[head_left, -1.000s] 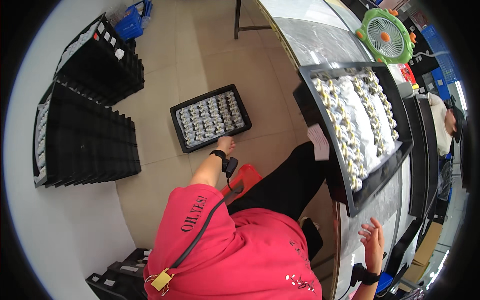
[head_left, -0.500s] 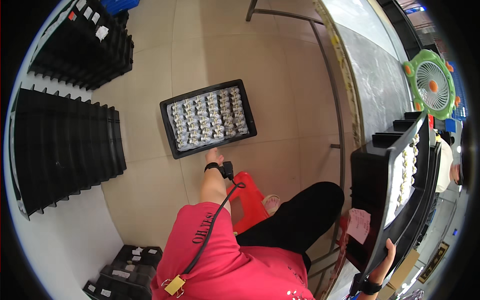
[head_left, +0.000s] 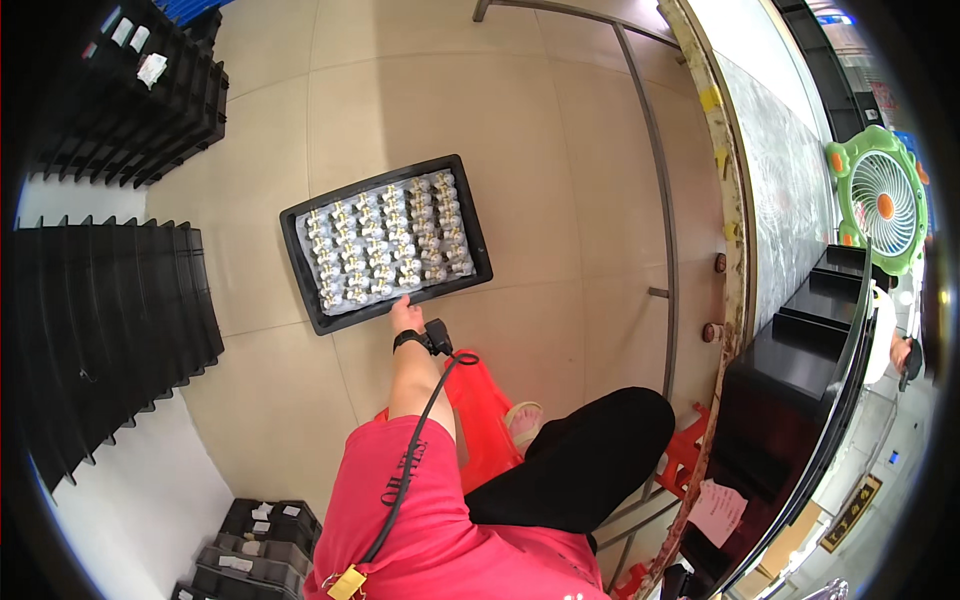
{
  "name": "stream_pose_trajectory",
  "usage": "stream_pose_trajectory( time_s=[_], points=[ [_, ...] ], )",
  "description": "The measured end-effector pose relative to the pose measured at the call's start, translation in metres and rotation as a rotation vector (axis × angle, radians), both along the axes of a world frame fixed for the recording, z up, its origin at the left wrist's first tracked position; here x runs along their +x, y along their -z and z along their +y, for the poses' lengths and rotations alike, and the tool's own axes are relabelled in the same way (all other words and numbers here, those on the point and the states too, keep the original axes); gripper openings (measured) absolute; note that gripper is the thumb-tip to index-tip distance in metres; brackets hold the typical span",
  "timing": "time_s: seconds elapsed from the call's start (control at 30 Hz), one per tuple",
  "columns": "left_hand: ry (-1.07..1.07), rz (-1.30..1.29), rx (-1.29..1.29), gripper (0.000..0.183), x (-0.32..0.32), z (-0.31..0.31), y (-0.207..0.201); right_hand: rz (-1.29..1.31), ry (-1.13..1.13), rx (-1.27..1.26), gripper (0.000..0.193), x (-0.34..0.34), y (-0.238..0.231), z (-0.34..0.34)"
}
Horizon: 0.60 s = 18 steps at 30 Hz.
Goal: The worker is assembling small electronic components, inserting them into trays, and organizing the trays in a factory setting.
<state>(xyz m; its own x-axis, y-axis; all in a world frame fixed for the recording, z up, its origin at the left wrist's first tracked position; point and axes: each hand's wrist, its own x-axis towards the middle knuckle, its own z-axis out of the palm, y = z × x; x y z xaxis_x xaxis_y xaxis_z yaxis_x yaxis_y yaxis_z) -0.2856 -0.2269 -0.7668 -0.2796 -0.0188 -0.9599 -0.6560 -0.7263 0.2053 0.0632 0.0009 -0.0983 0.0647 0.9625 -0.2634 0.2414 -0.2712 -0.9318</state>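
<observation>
The floor (head_left: 560,150) is pale tile and carries everything in hand. Two banks of black stacked trays (head_left: 110,330) stand along the person's left, set on edge in rows, a further bank (head_left: 130,100) sits beyond them, and a smaller pile of black boxes (head_left: 255,545) lies near the lower edge. On the right runs the worktop (head_left: 770,180), a steel-framed bench with a worn edge; a second black tray (head_left: 800,400) leans at that edge, tilted down toward the person, and a green fan (head_left: 880,205) stands behind it. The person sits on a low red stool (head_left: 480,420), which puts the floor within arm's reach. The tray (head_left: 385,243) lies flat on the tile just ahead of the stool, slightly skewed, well apart from the stacks. It is filled with small pale metal parts (head_left: 385,245) set in close rows, each apparently in its own pocket, so they stay separated. The left hand (head_left: 405,315) reaches down and rests on the tray's near rim; the fingers appear curled over the edge, though whether they grip or only touch cannot be told. The wrist wears a dark band with a cable (head_left: 420,440) trailing back. The right hand is out of view.
</observation>
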Motion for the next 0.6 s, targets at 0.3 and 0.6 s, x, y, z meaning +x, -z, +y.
stream_pose_trajectory(
  time_s=[0.3,0.6],
  points=[
    [-0.115,0.047,0.043,0.022,-0.008,0.004,-0.041,0.002,0.073,-0.008,0.047,0.021,0.009,-0.007],
    [0.215,-0.066,-0.013,0.022,-0.027,0.008,-0.053,0.059,0.120,-0.018,0.047,0.046,0.008,-0.008]
  ],
)
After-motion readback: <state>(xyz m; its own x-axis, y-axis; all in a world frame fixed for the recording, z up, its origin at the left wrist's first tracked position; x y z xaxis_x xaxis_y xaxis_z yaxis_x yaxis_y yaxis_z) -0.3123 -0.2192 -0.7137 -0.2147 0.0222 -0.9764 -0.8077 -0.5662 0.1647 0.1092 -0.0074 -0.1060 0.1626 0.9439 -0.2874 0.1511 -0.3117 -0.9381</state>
